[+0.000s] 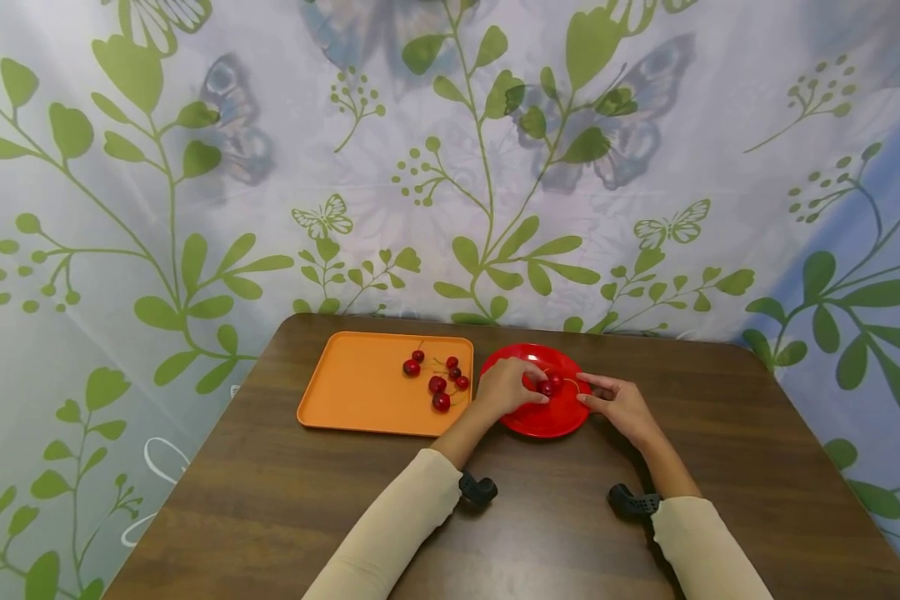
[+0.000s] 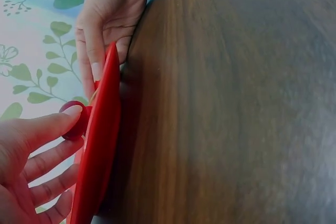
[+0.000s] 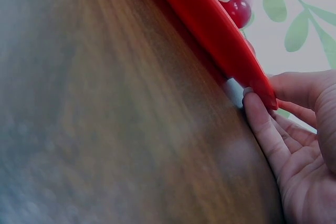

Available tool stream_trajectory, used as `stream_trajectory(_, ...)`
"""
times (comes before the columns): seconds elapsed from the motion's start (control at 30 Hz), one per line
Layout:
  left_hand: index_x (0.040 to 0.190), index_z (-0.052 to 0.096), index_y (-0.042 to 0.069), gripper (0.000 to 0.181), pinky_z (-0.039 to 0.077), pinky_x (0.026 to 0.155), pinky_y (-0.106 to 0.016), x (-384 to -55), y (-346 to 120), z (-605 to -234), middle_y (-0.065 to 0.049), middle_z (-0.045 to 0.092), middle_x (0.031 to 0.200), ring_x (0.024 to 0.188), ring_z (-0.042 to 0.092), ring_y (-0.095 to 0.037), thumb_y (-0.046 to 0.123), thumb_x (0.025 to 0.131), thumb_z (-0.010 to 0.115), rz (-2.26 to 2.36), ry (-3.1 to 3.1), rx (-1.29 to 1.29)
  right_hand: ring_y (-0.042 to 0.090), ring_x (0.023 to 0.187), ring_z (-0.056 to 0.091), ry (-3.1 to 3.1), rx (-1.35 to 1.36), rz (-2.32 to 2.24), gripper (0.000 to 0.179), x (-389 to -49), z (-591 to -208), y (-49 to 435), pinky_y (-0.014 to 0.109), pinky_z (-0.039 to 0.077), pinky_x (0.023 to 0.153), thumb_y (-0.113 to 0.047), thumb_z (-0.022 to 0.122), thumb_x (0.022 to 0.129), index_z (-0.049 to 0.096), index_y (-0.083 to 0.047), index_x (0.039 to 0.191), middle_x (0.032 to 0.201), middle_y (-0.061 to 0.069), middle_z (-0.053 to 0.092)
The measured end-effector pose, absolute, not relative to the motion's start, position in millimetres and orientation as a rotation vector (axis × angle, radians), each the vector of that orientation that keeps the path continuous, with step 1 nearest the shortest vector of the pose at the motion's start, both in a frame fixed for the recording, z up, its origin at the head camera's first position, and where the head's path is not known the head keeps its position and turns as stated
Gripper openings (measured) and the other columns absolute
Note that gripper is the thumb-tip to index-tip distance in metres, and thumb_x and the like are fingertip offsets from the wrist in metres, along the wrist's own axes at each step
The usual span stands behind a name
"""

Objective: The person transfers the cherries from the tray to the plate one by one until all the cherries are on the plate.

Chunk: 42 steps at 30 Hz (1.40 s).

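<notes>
Here, your left hand pinches a cherry.
Beside that grip, your right hand pinches the red plate by its rim.

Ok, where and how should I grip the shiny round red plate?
I'd pinch the plate by its right rim, coming from the right: the rim flares clear of the brown wood-grain table, leaving a gap beneath. The right hand pinches it there; the left hand is opposite.
</notes>
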<state>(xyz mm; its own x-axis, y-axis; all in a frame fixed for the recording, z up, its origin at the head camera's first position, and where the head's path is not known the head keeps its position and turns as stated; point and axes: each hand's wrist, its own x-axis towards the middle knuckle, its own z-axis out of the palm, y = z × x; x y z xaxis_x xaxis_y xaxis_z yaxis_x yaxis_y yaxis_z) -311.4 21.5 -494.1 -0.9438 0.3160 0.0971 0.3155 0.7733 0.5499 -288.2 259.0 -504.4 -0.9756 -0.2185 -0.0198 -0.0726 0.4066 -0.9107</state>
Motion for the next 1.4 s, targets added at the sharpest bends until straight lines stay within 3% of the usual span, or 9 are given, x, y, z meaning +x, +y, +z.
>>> stream_trajectory(0.53,0.105,0.08,0.03,0.027,0.048,0.068,-0.027,-312,34,-504,0.016,0.074,0.086,0.083,0.064,-0.002,0.036,0.079,0.088,0.896,3.003,0.434,0.02,0.08,0.065,2.47,-0.262,-1.67,0.047,-288,-507,260,0.031,0.059,0.071,-0.011,0.072,0.095,0.059,0.005,0.138,0.119,0.03,0.067)
stream_trajectory(1.4,0.107,0.079,0.031,0.029,0.045,0.065,-0.025,-313,46,-506,0.018,0.069,0.079,0.075,0.059,0.001,0.037,0.08,0.087,0.877,2.983,0.444,0.016,0.085,0.068,2.441,-0.267,-1.712,0.047,-289,-509,260,0.031,0.06,0.075,-0.008,0.071,0.095,0.059,0.006,0.138,0.129,0.032,0.062)
